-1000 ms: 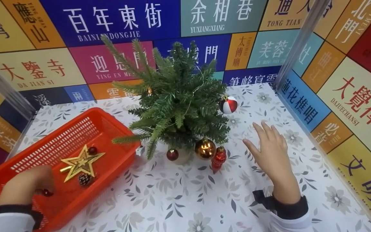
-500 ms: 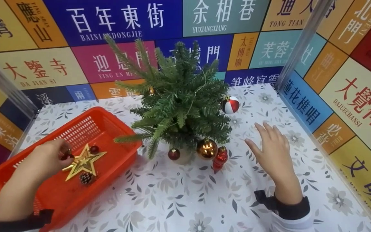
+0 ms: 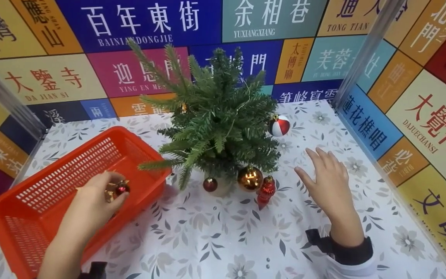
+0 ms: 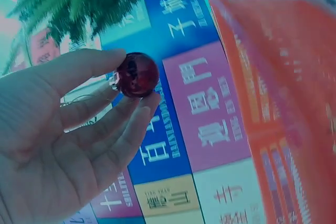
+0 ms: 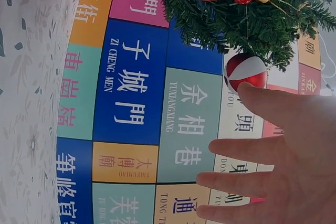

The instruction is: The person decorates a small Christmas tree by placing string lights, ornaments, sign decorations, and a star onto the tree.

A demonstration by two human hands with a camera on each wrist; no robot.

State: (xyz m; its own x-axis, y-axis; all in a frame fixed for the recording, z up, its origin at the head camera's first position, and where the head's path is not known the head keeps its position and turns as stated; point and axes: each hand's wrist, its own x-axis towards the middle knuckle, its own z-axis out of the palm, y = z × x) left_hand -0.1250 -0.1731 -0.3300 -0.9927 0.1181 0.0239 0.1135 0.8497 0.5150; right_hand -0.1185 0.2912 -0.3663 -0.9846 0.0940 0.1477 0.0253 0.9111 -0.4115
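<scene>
Between thumb and fingertips my left hand pinches a small dark red bauble. It is over the red plastic basket. Behind the hand, a gold star in the basket is mostly hidden. My right hand is held out with its fingers spread, holding nothing, to the right of a small green Christmas tree. From the branches hang a gold bauble, a red lantern-shaped ornament, another dark red bauble and a red, white and dark ball.
A white tablecloth with a grey leaf pattern covers the table. Colourful panels with Chinese lettering stand behind and at both sides. The basket sits left of the tree, close to a low branch.
My left hand has lifted the dark red bauble from the basket's near-left part and moved right with it, now covering the star and pine cone. The right hand stays almost still.
</scene>
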